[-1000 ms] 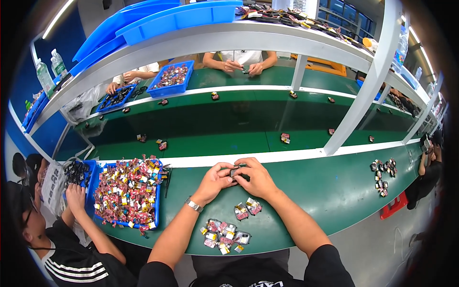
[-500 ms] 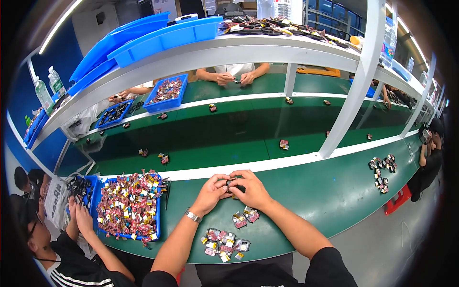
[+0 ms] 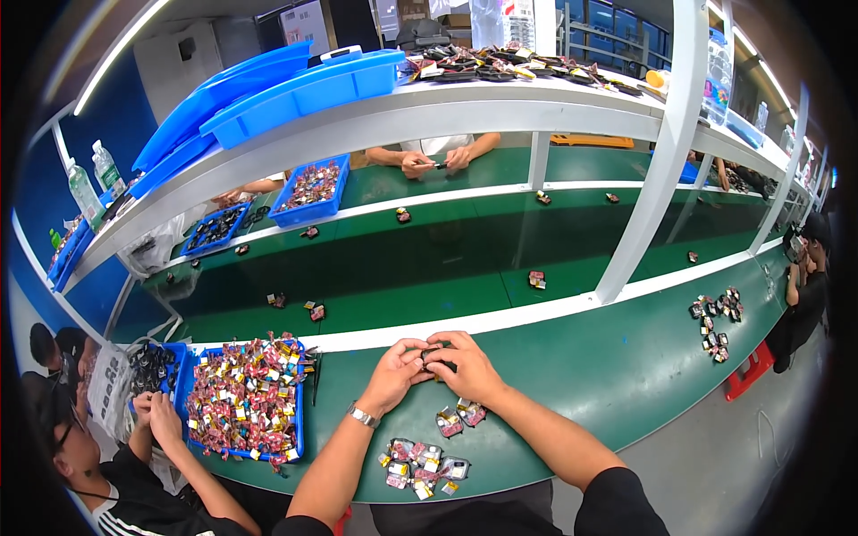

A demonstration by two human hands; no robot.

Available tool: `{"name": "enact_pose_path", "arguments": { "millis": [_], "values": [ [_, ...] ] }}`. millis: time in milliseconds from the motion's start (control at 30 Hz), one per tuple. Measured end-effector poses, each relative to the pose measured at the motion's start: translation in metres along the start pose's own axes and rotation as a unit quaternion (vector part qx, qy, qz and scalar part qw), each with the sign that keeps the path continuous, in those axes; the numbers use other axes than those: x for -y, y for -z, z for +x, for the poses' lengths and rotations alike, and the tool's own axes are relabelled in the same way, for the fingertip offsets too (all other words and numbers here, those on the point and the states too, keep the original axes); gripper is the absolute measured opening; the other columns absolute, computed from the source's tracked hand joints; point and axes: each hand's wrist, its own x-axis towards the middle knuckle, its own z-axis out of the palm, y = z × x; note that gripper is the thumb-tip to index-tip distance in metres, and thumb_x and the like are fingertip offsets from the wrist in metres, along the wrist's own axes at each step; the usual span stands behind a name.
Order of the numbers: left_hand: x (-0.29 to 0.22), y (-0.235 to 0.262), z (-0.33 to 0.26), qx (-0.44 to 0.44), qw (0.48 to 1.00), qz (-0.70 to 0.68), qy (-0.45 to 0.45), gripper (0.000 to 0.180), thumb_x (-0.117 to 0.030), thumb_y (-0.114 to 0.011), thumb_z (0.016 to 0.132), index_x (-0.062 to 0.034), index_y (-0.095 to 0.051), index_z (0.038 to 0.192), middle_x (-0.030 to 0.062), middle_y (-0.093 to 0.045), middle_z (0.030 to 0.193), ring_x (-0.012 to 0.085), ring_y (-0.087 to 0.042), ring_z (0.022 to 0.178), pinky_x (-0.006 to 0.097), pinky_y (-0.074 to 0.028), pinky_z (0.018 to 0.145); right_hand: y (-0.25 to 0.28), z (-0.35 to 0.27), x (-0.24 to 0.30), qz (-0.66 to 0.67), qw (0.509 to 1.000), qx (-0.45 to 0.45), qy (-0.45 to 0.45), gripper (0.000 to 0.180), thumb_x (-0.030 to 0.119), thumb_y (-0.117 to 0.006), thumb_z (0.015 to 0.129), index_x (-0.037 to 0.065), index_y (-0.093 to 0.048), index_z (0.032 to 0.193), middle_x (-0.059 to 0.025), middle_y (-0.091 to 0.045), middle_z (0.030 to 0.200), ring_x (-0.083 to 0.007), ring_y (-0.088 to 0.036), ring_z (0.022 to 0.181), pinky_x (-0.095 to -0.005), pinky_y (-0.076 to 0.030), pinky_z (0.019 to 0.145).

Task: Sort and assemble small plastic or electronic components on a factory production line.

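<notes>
— Head view, left edge first: what is seen there?

— A blue tray (image 3: 295,420) heaped with small wrapped packets (image 3: 239,397) is set on the green bench (image 3: 626,375), just beside the left hand (image 3: 396,373). A second blue bin (image 3: 175,375) of dark parts is placed further left, where another person's hands (image 3: 154,415) are occupied.

— And the middle?

— Both hands are brought together above the bench, near its white far edge (image 3: 536,314). A small dark part (image 3: 435,360) is pinched between the fingertips of the left hand and the right hand (image 3: 466,366); how tightly it is gripped cannot be told. A wristwatch (image 3: 361,415) is worn on the left wrist.

— What lies near the body?

— Two packets (image 3: 459,417) are laid just under the right hand, and a small cluster of packets (image 3: 420,464) is gathered at the near edge.

— Where is open room left?

— Bare green surface is left to the right of the right forearm, up to a scattered group of parts (image 3: 718,322) well apart. Beyond the white edge, a belt (image 3: 420,268) carrying a few spaced pieces is seen.
</notes>
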Motion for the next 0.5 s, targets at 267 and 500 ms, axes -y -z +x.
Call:
{"name": "enact_pose_path", "arguments": {
  "millis": [267, 500],
  "values": [
    [0.005, 0.003, 0.003, 0.003, 0.999, -0.032, -0.016, 0.025, -0.004, -0.050, 0.098, -0.0049, -0.046, 0.123, 0.0128, -0.060, 0.119, 0.0200, -0.061, 0.110, 0.034, -0.052, 0.094, -0.007, -0.002, 0.002, 0.016, 0.999, -0.048, -0.009, 0.016, 0.007, -0.072, 0.077, 0.008, -0.073, 0.094, -0.0079, -0.063, 0.115, -0.0274, -0.057, 0.109, -0.0375, -0.049, 0.090],
    [0.005, 0.002, 0.003, 0.002, 0.999, -0.034, -0.024, 0.024, -0.003, -0.049, 0.097, -0.0051, -0.046, 0.121, 0.0128, -0.060, 0.119, 0.0203, -0.060, 0.111, 0.036, -0.050, 0.096, -0.012, -0.004, 0.002, -0.005, 0.997, -0.073, -0.025, 0.017, 0.005, -0.070, 0.077, 0.007, -0.073, 0.094, -0.0085, -0.063, 0.117, -0.0289, -0.056, 0.111, -0.0384, -0.048, 0.092]
  ]
}}
